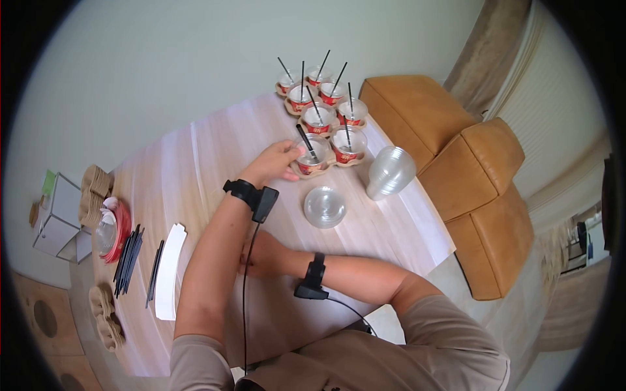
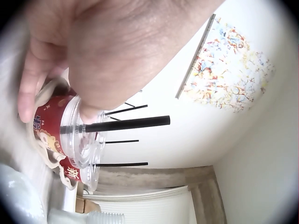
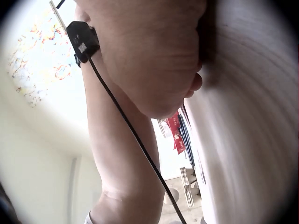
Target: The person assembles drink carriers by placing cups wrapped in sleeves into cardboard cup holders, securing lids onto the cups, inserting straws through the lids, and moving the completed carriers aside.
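1. The nearest red cup stands upright in a pulp cup carrier on the table, at the near end of the two rows of cups; a clear plastic lid and a thick black straw are on it.
2. The left hand is at this cup: its thumb touches the lid, and one finger lies rather straight along the cup's side. The fingers are parted, not closed in a fist.
3. The right hand is near the table surface, partly hidden by the left forearm. Its fingertips look bent, but I cannot tell how far it is open or if something is inside.
4. The cup is probably light, and its wall may bend if pressed hard. I cannot tell how full it is. The lid looks thin, smooth and a little slippery, so pushing on it can loosen it.
5. The better hold is low, at the red wall, or with support under the carrier on both sides. The carrier seems stiff but may bend under load; the tall straw can be knocked easily.
6. On this cup I read small letters "FA" beside a blue character which is not clear. On the neighbouring cup there is a white "新". The red items in the right wrist view have print too small to read. I can confirm no brand name.
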A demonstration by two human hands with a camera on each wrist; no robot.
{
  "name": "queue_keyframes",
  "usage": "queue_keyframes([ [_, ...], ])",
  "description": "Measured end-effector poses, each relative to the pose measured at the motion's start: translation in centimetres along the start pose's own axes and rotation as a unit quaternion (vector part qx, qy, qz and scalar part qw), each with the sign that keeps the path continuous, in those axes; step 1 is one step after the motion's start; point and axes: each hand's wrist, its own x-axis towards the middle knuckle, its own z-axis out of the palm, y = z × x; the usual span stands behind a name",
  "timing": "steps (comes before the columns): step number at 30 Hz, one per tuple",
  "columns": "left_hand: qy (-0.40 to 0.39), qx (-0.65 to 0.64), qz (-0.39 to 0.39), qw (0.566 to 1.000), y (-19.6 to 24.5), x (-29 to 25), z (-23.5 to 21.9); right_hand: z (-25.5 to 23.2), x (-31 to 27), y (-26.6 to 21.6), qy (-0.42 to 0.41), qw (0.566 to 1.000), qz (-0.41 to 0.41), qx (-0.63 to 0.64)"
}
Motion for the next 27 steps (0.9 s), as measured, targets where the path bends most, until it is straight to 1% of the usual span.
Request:
queue_keyframes([
  [4,-0.016,-0.02,0.01,1.0,0.9,2.0,2.2,0.4,-0.1,0.5,0.024,0.999,-0.003,0.027],
  [6,-0.016,0.008,0.004,1.0,1.3,2.4,2.8,0.6,-0.3,0.9,0.025,0.999,-0.031,0.01],
  [7,-0.016,0.007,0.003,1.0,1.2,2.9,3.0,0.6,-0.3,1.0,0.025,0.999,-0.029,0.01],
  [8,-0.02,0.008,-0.006,1.0,1.3,3.4,3.1,0.6,-0.3,1.0,0.029,0.998,-0.052,0.018],
  [9,-0.023,0.009,-0.015,1.0,1.4,3.9,3.1,0.2,-0.1,0.7,0.032,0.996,-0.075,0.026],
  [10,-0.021,0.007,-0.015,1.0,1.5,4.2,3.2,-0.1,-0.1,0.2,0.03,0.996,-0.076,0.027],
  [12,-0.053,0.003,-0.004,0.999,1.6,4.8,3.4,-0.5,0.0,-0.6,0.072,0.992,-0.095,0.036],
  [13,-0.052,0.003,-0.005,0.999,1.6,5.0,3.6,-0.5,-0.1,-0.5,0.071,0.992,-0.095,0.037],
  [15,-0.04,-0.001,-0.008,0.999,1.6,5.2,4.0,-0.2,-0.2,-0.6,0.103,0.988,-0.092,0.071],
  [16,-0.041,-0.001,-0.012,0.999,1.5,5.1,4.1,-0.3,-0.2,-0.6,0.105,0.988,-0.09,0.074],
  [18,-0.034,-0.01,-0.013,0.999,1.7,4.3,4.0,-0.4,0.1,-0.6,0.133,0.98,-0.149,-0.006],
  [19,-0.037,-0.008,-0.013,0.999,2.5,3.6,4.1,0.4,-0.1,0.1,0.136,0.98,-0.147,-0.008],
  [21,-0.014,0.022,-0.047,0.999,3.7,2.4,3.6,2.0,-0.5,1.6,0.105,0.983,-0.148,-0.032],
  [22,0.004,0.019,-0.05,0.999,3.4,2.8,2.9,1.9,-0.4,1.6,0.107,0.983,-0.146,-0.036],
  [23,0.001,0.019,-0.048,0.999,3.0,3.1,2.4,1.9,-0.5,1.5,0.106,0.984,-0.138,-0.023],
  [25,0.086,0.003,-0.072,0.994,3.3,3.1,2.1,1.4,-0.3,1.1,0.105,0.986,-0.131,-0.013],
  [26,0.086,0.003,-0.07,0.994,2.9,3.5,1.9,1.2,-0.1,0.8,0.12,0.981,-0.152,-0.027],
  [27,0.092,-0.024,-0.051,0.994,2.0,4.4,1.7,1.0,0.0,0.7,0.135,0.975,-0.173,-0.041],
])
